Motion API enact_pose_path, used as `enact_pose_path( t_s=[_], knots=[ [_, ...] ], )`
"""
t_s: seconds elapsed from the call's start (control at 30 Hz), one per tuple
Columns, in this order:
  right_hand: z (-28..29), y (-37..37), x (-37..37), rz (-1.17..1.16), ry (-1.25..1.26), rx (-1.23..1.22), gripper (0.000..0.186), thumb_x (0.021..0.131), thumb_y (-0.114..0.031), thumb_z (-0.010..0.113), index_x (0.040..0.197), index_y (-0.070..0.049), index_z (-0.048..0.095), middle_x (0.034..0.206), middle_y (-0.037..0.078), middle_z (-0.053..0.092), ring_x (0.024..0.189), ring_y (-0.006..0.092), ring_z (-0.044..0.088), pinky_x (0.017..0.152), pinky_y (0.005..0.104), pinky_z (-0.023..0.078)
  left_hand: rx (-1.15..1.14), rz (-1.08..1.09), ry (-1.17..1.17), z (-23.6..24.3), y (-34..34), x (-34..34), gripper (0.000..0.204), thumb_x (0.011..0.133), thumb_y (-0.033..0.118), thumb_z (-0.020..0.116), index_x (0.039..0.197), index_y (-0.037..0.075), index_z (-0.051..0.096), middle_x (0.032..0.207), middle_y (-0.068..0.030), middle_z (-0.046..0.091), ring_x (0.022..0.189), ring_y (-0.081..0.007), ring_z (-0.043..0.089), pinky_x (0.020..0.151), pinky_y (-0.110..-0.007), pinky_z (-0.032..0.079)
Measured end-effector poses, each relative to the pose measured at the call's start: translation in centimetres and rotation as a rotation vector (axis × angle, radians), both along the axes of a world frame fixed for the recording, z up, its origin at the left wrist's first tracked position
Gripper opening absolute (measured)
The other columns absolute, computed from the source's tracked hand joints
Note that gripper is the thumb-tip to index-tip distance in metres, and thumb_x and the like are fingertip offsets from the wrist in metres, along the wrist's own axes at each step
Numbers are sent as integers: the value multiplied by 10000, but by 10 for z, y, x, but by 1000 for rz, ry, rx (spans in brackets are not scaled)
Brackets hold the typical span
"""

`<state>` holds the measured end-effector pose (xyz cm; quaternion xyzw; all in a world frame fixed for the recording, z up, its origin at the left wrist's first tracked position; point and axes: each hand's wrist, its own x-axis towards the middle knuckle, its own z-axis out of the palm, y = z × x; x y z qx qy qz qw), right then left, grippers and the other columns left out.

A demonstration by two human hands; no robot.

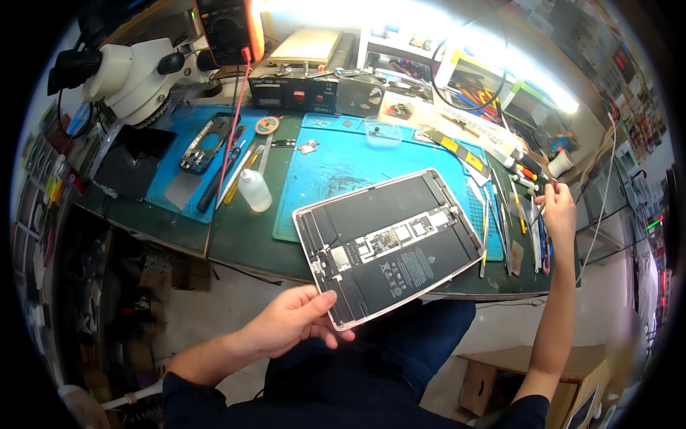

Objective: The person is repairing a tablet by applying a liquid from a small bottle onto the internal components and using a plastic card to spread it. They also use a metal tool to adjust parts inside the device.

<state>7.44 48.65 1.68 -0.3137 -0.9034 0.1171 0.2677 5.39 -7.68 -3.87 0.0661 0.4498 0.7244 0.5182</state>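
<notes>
My left hand [311,314] grips the lower left corner of an opened tablet [429,247], thumb on top and fingers beneath. Its screen is off, so black battery cells and a circuit board strip show inside the pale frame. The tablet is tilted over the front edge of the blue work mat [325,164]. Out at the right end of the bench, my right hand [559,211] is closed, fingertips pinched together among the hand tools. A thin dark shape shows at its fingers, too small to name. Tweezers [506,222] and other slim tools lie beside that hand.
A white squeeze bottle [254,189] stands left of the mat. Further left are a phone frame [204,146], a black screen panel [133,161] and a microscope [136,79]. A multimeter [229,28] and a black bench instrument [293,94] stand behind. A small clear tray [383,131] sits on the mat.
</notes>
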Motion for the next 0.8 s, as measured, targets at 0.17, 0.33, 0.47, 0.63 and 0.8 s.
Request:
enact_pose_path(
  t_s=[0.17, 0.33, 0.47, 0.63, 0.8],
  knots=[
    [3, -9, 1, 107, 446, -7, 293, 1145, -210, 577, 1362, -14, 589, 895, 46, 749, 682, 64, 572, 652, 261, 484, -31, 51, 33, 0, 3, 21, 380, 1193, 266, 451, 1434, -20, 519, 1297, -206, 720, 1102, -271, 764, 886, -368, 643],
    [19, -58, 1, 281, 506, -71, 387, 1144, -147, 572, 1515, -52, 514, 929, 30, 730, 726, 39, 545, 677, 219, 473, -21, -51, 115, -5, -1, 13, 317, 1183, 221, 458, 1407, -1, 488, 1125, -197, 731, 885, -228, 775, 753, -342, 643],
    [30, -102, -3, 355, 550, -78, 417, 1136, -106, 563, 1544, -71, 487, 952, 60, 753, 739, 55, 606, 645, 222, 479, -137, -85, 191, 4, -5, -8, 271, 1185, 265, 459, 1268, 18, 533, 1005, -89, 712, 774, -117, 696, 639, -259, 568],
    [41, -171, -9, 532, 549, -264, 465, 1145, -140, 552, 1591, -77, 433, 1005, 92, 780, 754, 59, 641, 623, 200, 474, 66, 199, -244, -3, 5, -1, 407, 1186, 321, 490, 1267, -51, 634, 1157, -163, 751, 1013, -238, 773, 883, -331, 640],
    [42, -234, -16, 848, 418, -330, 480, 1139, -124, 571, 1589, -48, 423, 1035, 127, 777, 826, 108, 721, 654, 214, 519, 14, 262, -203, 9, 14, 13, 451, 1175, 298, 520, 1367, -99, 612, 1376, -257, 698, 1265, -325, 719, 1023, -371, 632]
  ],
)
